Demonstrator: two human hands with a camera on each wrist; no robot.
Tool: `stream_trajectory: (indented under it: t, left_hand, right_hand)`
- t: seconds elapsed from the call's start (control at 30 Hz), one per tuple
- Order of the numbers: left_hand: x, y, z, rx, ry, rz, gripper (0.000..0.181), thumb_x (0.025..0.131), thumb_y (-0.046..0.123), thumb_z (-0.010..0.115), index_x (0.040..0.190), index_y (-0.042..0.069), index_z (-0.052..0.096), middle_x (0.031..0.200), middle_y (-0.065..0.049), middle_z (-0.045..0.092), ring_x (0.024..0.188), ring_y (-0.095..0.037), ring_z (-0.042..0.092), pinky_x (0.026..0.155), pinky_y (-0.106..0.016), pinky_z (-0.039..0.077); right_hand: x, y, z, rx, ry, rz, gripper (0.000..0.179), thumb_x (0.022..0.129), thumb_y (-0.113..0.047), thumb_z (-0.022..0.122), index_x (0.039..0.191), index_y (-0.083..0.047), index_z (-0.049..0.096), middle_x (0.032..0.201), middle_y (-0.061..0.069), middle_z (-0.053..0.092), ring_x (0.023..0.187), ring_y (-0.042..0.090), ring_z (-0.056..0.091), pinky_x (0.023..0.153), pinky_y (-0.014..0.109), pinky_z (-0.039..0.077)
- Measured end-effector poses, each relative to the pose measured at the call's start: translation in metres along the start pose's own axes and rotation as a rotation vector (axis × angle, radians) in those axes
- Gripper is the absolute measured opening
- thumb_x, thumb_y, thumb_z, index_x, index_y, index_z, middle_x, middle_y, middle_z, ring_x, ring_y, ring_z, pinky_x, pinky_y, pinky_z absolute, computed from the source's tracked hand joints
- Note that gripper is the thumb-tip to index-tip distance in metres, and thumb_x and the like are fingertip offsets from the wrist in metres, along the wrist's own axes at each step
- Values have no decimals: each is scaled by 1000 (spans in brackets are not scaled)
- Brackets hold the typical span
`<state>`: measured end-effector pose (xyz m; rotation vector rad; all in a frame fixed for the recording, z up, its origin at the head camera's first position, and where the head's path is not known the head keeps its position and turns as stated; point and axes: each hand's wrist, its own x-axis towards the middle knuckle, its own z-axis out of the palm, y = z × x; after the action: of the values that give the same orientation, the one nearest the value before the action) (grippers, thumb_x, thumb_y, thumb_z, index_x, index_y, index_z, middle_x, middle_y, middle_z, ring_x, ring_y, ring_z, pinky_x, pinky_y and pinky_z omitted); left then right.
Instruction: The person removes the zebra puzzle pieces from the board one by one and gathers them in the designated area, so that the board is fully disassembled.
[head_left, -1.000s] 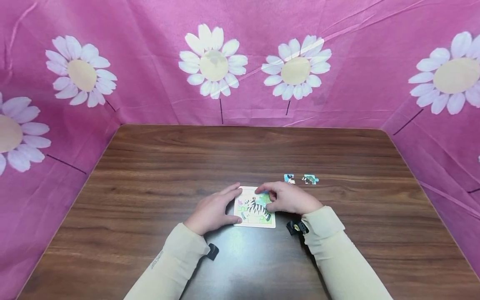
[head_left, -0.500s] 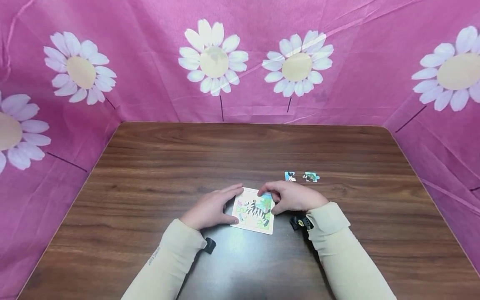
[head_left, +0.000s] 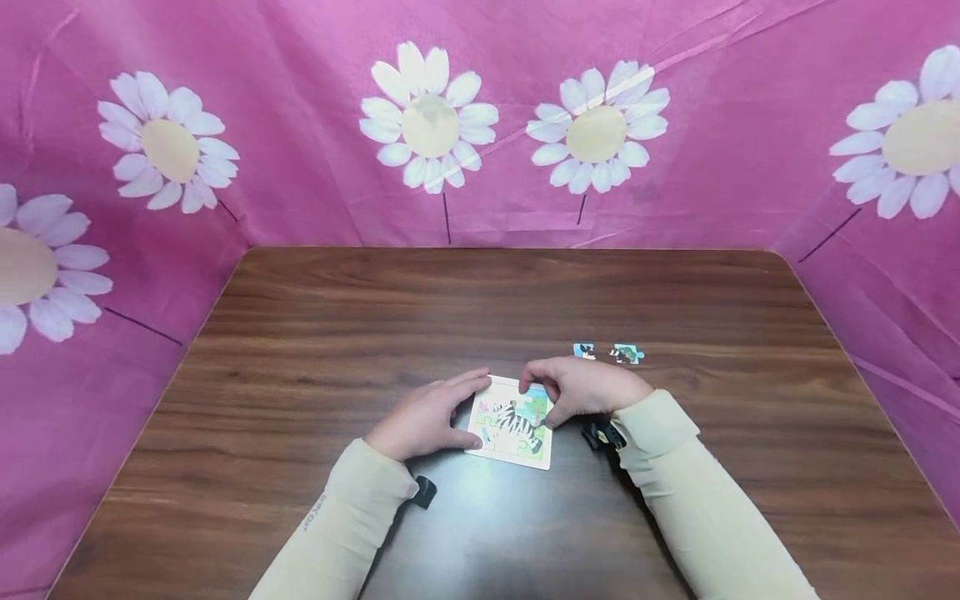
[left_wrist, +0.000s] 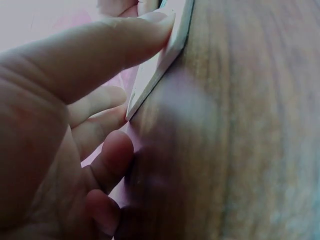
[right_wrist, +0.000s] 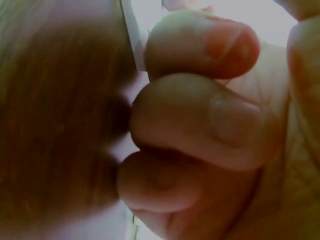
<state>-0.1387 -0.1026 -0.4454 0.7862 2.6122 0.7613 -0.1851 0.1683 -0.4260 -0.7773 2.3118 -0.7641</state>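
Zebra jigsaw puzzle: on table, between hands
Left hand: grip wide, touching its left side
Right hand: curled grip holding its far right corner
Loose pieces: two, beyond right hand

Pink daisy-print cloth walls around a brown wood-grain table.

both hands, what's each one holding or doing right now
Left hand: closed, holding the zebra puzzle at its left side.
Right hand: closed, holding the zebra puzzle near its upper right corner.
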Motion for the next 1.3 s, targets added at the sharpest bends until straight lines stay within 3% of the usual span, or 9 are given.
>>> stream_trajectory:
  t: [0.27,0.7,0.97,1.3]
  left_hand:
    - [-7,4,2,-10,-30,10,83,80,35,84,152,19,46,160,11,36,141,-22,43,112,-46,36]
    - [-9,6,0,-16,-11,42,81,79,34,84,151,19,48,159,11,37,138,-22,46,109,-46,39]
    - [-4,9,0,6,6,47,82,78,35,85,149,16,49,158,7,40,135,-26,49,107,-48,41]
    - [-1,5,5,1,26,9,81,79,37,84,149,17,50,157,6,41,136,-28,49,106,-49,41]
  right_hand:
    - [-4,-3,8,-12,-6,41,43,69,-10,89,101,-23,64,70,-4,53,64,11,50,60,26,41]
    - [-1,-18,6,-60,-7,82,45,62,-10,94,87,-18,58,73,-2,57,66,12,53,63,30,43]
    - [-7,-17,4,-108,38,44,46,62,-7,93,87,-18,56,75,-2,56,69,11,51,65,28,43]
    - [-15,-13,10,-154,153,-12,36,70,-7,88,93,-17,63,81,-3,54,73,10,49,68,28,43]
